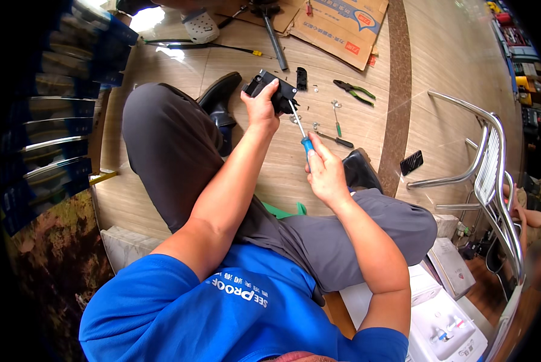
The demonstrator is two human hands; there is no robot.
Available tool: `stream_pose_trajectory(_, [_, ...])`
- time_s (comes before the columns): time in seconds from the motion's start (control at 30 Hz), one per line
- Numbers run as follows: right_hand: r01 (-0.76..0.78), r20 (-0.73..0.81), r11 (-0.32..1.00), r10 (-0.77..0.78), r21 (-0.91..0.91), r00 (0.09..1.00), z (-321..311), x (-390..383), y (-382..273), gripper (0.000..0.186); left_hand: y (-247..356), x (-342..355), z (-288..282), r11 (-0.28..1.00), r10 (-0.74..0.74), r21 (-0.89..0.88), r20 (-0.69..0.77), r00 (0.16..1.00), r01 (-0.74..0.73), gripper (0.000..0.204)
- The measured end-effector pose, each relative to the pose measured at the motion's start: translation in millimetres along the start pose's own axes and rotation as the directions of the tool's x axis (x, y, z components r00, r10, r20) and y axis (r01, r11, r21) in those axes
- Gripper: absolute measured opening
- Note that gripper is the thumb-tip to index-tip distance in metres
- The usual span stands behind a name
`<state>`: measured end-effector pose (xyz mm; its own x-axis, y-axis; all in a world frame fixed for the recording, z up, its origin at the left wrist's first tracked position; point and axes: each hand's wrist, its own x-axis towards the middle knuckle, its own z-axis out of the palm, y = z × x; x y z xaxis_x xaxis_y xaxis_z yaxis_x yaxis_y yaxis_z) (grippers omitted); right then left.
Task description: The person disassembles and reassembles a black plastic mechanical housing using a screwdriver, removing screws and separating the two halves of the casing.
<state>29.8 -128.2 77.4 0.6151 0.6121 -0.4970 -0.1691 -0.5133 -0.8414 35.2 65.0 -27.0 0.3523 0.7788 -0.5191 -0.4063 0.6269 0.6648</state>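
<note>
My left hand (261, 108) grips a black boxy part (280, 88), tilted, above the floor. My right hand (326, 169) is closed on the blue handle of a screwdriver (306, 143), whose shaft runs up to the part's lower right; the exact tip contact is too small to tell. Near the part lie a small black piece (302, 79), green-handled pliers (355, 92), a small green-handled tool (337, 120), a dark-handled tool (337, 138) and several small metal bits on the tiled floor (379, 133).
Cardboard (335, 30), a long metal tool (273, 42) and a white clog (201, 28) are at the top. A steel bench (487, 163) and phone (411, 163) are right, with another person's limb (527, 220) beyond. A white dispenser-like unit (445, 320) sits lower right; blue-packaged stock (53, 120) lines the left.
</note>
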Motion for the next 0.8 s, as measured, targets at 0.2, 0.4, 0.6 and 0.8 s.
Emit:
stream_pose_trajectory(0.2, [0.013,-0.042,1.0,-0.012,0.026,0.999,9.6,3.8,-0.8,0.047,-3.5,9.8,-1.4,0.999,-0.037,-0.019,-0.016,0.999,0.037,0.021])
stream_pose_trajectory(0.4, [0.032,-0.125,0.999,-0.027,0.042,0.992,18.5,5.2,-7.0,0.042,-7.6,19.7,-2.2,0.996,-0.023,-0.082,0.074,0.997,0.029,0.058])
stream_pose_trajectory(0.6, [0.058,-0.139,0.998,-0.055,0.021,0.989,25.5,8.7,-0.6,0.046,-7.6,21.4,0.9,0.992,-0.052,-0.108,0.114,0.992,0.064,0.05])
stream_pose_trajectory(0.8, [0.1,-0.194,0.995,-0.093,0.022,0.976,35.6,9.0,7.3,0.047,-15.5,22.7,6.3,0.987,0.009,-0.163,0.084,0.996,0.005,0.045])
